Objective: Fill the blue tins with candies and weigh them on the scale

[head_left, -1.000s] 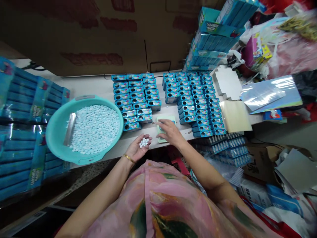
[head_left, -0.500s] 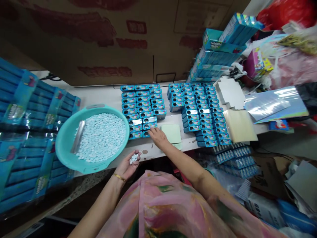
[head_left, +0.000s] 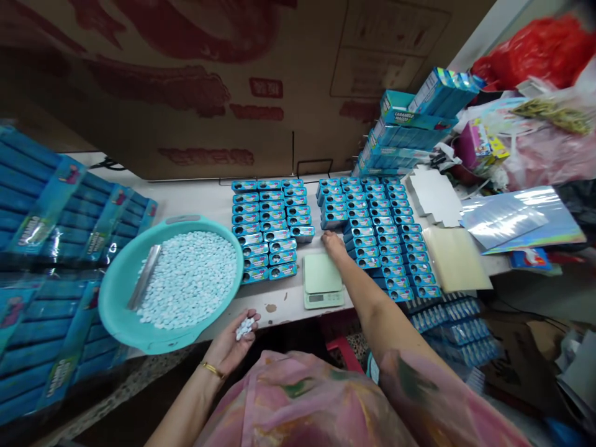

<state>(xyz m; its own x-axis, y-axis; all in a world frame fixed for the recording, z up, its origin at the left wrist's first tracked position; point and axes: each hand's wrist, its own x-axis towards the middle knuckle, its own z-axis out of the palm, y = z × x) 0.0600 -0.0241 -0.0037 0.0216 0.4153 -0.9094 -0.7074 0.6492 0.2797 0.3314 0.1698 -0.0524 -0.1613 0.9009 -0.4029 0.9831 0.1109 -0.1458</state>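
My left hand is palm up near the table's front edge, its fingers cupped around a small heap of pale candies. My right hand reaches past the scale, whose pale green plate is bare. Its fingers are bent down to the table, close to the front of the right group of blue tins; what they pinch, if anything, is hidden. A left group of blue tins stands in rows beside the bowl. The turquoise bowl holds many pale candies and a metal scoop.
Wrapped blue packs are stacked at far left. A large cardboard box stands behind the table. Blue display boxes rise at the back right, near white card, yellowish sheets and shiny film.
My right hand went from the scale to the front of the left tin group, where a blue tin now stands, then right, behind the scale. My left hand kept the candies.
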